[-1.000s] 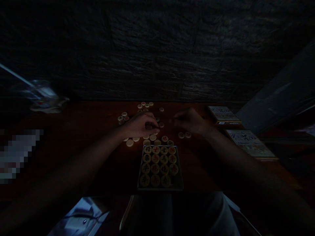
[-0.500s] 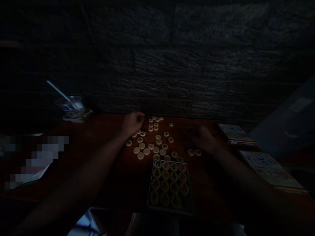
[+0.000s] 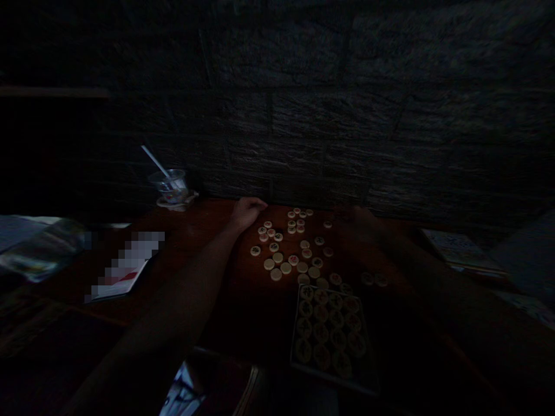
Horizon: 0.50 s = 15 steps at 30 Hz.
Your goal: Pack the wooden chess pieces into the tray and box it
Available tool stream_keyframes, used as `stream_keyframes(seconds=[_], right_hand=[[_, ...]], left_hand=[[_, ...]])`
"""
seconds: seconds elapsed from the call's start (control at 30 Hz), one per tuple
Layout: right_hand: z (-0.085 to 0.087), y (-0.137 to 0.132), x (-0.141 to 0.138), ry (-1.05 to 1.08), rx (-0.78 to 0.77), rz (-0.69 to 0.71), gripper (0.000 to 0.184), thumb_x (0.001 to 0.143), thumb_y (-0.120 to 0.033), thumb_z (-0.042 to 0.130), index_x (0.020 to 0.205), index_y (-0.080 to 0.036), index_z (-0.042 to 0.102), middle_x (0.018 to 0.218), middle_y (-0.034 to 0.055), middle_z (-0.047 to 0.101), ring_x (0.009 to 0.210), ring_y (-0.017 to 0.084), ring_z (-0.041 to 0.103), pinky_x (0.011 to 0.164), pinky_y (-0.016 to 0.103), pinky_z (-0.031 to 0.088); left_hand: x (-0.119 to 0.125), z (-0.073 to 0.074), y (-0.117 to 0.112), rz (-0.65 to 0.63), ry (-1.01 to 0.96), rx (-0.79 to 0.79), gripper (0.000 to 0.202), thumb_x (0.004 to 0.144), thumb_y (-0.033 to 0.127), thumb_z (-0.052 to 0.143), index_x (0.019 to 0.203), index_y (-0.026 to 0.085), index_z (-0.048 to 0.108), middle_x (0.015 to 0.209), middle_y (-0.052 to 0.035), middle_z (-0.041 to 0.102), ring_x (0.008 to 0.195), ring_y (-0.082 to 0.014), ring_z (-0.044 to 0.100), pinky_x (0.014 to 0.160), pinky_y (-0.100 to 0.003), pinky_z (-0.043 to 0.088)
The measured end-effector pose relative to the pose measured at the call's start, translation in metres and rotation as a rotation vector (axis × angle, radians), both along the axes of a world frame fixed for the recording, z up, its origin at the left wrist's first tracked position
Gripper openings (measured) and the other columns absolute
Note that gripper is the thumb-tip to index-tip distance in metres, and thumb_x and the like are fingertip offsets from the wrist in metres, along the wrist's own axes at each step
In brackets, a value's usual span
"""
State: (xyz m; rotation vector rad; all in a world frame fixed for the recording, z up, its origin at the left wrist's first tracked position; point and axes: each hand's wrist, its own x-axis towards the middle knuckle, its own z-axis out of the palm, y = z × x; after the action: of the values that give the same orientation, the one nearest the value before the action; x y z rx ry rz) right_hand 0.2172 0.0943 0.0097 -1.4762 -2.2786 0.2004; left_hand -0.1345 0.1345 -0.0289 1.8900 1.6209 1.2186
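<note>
Round xiangqi pieces (image 3: 293, 260) lie scattered on a dark reddish wooden table (image 3: 173, 254), some with red or black characters, some blank side up. In front of them a shallow box (image 3: 372, 370) holds rows of more pieces. My left hand (image 3: 248, 212) rests at the table's far edge by the wall, left of the small far group of pieces. Its fingers stretch toward the right, with nothing visible in them. My right hand (image 3: 364, 222) is over the far right side, near a lone piece (image 3: 328, 225); deep shadow hides its fingers.
A clear plastic cup (image 3: 173, 186) with a straw stands at the back left on a crumpled base. A blurred-out flat item (image 3: 128, 268) lies on the left. Boxes with printed lids (image 3: 462, 251) sit at the right. A rough stone wall (image 3: 295, 115) closes off the back.
The view has swung left, so everything sits farther right, and it is darker. My left hand's curled fingers have straightened. The pieces and box keep the same arrangement.
</note>
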Motion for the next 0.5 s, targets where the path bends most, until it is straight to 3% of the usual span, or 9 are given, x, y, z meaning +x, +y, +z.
stream_keyframes(seconds=[0.13, 0.23, 0.4, 0.5], right_hand=[[0.008, 0.037, -0.05, -0.196, -0.027, 0.043, 0.045, 0.102, -0.021, 0.053, 0.145, -0.021, 0.067, 0.147, 0.0128, 0.068, 0.132, 0.029, 0.067, 0.112, 0.036, 0.05], [-0.001, 0.048, -0.068, -0.31, -0.07, 0.056, 0.04, 0.102, -0.019, 0.051, 0.135, -0.021, 0.074, 0.137, 0.014, 0.074, 0.123, 0.027, 0.072, 0.105, 0.034, 0.053], [-0.015, 0.034, -0.061, -0.403, -0.094, 0.02, 0.037, 0.104, -0.02, 0.047, 0.124, -0.018, 0.078, 0.117, 0.0169, 0.08, 0.106, 0.027, 0.077, 0.09, 0.031, 0.056], [-0.011, 0.011, -0.052, -0.394, -0.071, 0.033, 0.034, 0.101, -0.017, 0.05, 0.116, -0.017, 0.08, 0.114, 0.0175, 0.08, 0.105, 0.028, 0.077, 0.088, 0.033, 0.056]], left_hand=[[0.002, -0.007, 0.0, -0.025, -0.097, -0.065, 0.022, 0.078, 0.02, 0.063, 0.087, 0.016, 0.083, 0.085, -0.0075, 0.081, 0.071, -0.0182, 0.07, 0.073, -0.03, 0.055], [0.003, -0.008, 0.002, -0.021, -0.134, -0.092, 0.026, 0.079, 0.02, 0.06, 0.09, 0.016, 0.083, 0.088, -0.0082, 0.081, 0.072, -0.0181, 0.069, 0.074, -0.031, 0.055], [0.001, 0.001, -0.001, -0.114, -0.084, -0.192, 0.022, 0.074, 0.019, 0.067, 0.088, 0.02, 0.084, 0.095, -0.0034, 0.081, 0.092, -0.0198, 0.071, 0.088, -0.03, 0.053], [-0.008, 0.018, -0.01, -0.171, -0.005, -0.294, 0.023, 0.072, 0.022, 0.07, 0.091, 0.022, 0.084, 0.091, -0.0004, 0.081, 0.09, -0.02, 0.069, 0.084, -0.029, 0.051]])
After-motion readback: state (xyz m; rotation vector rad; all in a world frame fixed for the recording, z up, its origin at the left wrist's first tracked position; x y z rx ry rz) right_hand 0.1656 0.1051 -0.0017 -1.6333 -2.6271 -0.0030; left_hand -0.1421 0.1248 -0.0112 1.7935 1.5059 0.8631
